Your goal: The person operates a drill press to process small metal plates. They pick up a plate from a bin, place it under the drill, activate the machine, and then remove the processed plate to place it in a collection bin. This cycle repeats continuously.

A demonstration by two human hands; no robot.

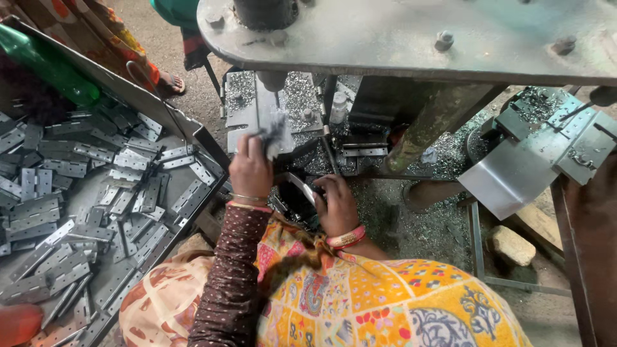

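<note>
My left hand grips a metal hinge, fingers closed, raised near the press bed. My right hand rests low below the bed; its fingers' state is unclear. The hinge tray sits left, within reach.

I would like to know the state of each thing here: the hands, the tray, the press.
left hand: raised, gripping a blurred metal piece
right hand: low, resting at the press base
tray: heaped with flat metal hinges
press: base strewn with metal chips
</note>
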